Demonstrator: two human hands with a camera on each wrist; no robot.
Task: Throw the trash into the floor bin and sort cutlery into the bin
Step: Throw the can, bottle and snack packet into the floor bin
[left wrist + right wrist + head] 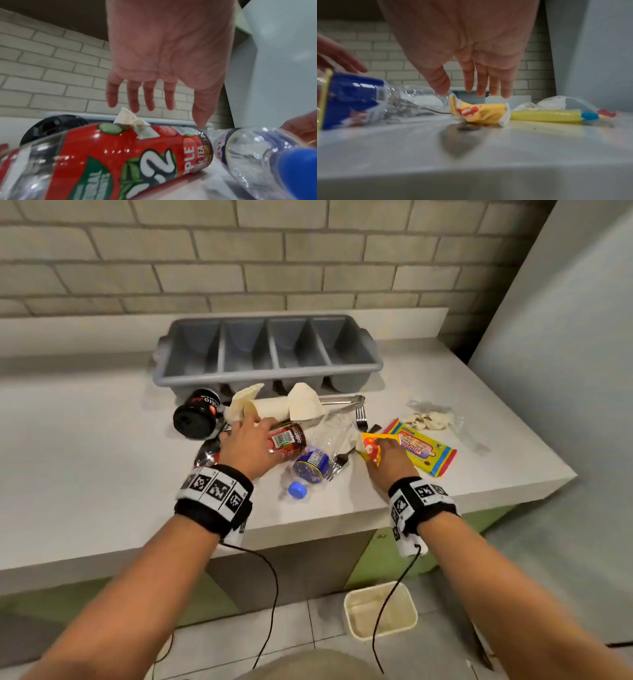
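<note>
My left hand hovers open, fingers straight, just above a fallen bottle with a red label. In the left wrist view the hand is spread over that bottle, and I cannot tell whether the thumb touches it. My right hand is open over a crumpled yellow wrapper; its fingers hang just above the wrapper. A clear bottle with a blue label lies between the hands. Two forks and metal tongs lie among the trash. The grey cutlery bin stands behind.
A cream floor bin sits on the tiles below the counter's front edge. A black jar, paper scraps, a blue cap, a striped candy bag and a plastic bag litter the counter. A wall panel closes the right side.
</note>
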